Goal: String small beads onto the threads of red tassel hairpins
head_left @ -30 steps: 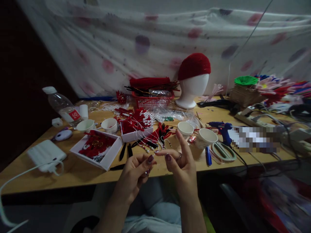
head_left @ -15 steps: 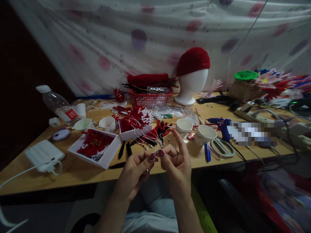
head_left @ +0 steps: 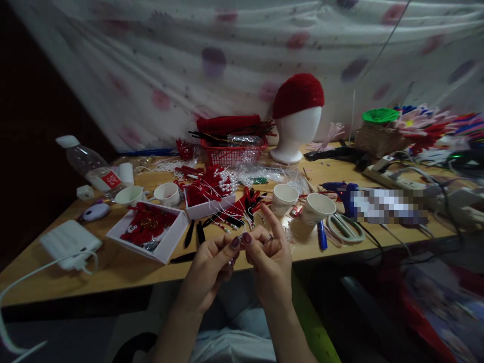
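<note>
Just in front of the table edge, my left hand (head_left: 214, 267) is closed, thumb pressed to the fingers. Beside it my right hand (head_left: 269, 262) pinches with thumb and fingers, its index finger raised. The two pinches nearly meet around thin white string (head_left: 240, 229), which runs up toward the strung beads on the table. Whatever small piece sits between the fingertips is too small to name. Beyond the hands are red and black fuzzy pieces (head_left: 251, 200) and a white box (head_left: 210, 205) heaped with red material and white beads (head_left: 226, 181).
On the wooden table (head_left: 124, 275) are a white tray (head_left: 172, 242), paper cups (head_left: 320, 207), scissors (head_left: 346, 229), a blue marker (head_left: 322, 236), a glue gun (head_left: 346, 194), a power bank (head_left: 70, 243), a bottle (head_left: 88, 164), a red basket (head_left: 234, 154) and a foam head (head_left: 297, 132).
My right hand has shifted slightly left and its raised index finger now leans further left. My left hand has barely moved. The camera view has shifted a little.
</note>
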Demonstrator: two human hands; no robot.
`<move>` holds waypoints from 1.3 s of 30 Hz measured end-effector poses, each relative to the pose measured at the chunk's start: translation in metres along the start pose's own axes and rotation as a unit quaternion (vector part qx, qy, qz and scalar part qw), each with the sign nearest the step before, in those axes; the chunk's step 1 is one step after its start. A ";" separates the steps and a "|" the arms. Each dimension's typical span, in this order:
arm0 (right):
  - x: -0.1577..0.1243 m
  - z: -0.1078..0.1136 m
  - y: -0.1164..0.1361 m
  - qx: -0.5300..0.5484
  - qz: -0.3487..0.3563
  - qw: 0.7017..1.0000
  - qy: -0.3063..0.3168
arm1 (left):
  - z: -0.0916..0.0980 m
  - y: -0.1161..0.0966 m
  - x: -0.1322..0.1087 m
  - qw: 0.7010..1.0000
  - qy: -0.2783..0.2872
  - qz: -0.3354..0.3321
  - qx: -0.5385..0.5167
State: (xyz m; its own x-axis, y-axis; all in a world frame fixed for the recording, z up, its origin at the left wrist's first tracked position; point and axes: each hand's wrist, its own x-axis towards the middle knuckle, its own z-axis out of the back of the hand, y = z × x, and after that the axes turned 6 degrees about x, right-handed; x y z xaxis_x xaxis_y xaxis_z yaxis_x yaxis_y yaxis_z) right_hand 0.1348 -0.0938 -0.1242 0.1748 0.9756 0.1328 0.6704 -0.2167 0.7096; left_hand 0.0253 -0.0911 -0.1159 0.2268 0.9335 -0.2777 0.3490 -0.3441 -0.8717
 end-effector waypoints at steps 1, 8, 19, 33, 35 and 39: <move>0.000 0.000 0.000 0.003 0.005 1.000 -0.004 | 0.000 0.000 0.000 1.000 0.000 0.002 -0.004; 0.003 0.002 0.001 0.035 0.021 0.999 -0.028 | -0.001 -0.007 0.000 0.999 -0.004 -0.009 -0.043; 0.004 0.007 -0.003 -0.024 -0.015 0.999 0.015 | 0.002 -0.026 -0.005 0.981 -0.038 -0.037 -0.189; -0.013 0.005 0.010 -0.258 0.129 0.955 0.068 | 0.000 -0.020 -0.005 0.982 -0.089 -0.038 -0.160; -0.018 0.002 0.004 -0.269 0.106 0.951 0.112 | -0.001 -0.017 -0.005 0.985 -0.100 -0.035 -0.137; -0.019 0.002 -0.002 -0.289 0.098 0.946 0.110 | -0.001 -0.013 -0.007 0.989 -0.108 -0.041 -0.097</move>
State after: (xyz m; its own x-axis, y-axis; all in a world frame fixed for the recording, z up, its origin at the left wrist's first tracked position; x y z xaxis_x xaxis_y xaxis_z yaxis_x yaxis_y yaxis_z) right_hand 0.1317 -0.1120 -0.1297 0.0580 0.9163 0.3963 0.1229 -0.4005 0.9080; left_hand 0.0198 -0.0930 -0.1025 -0.0013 0.9519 -0.3064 0.5310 -0.2590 -0.8068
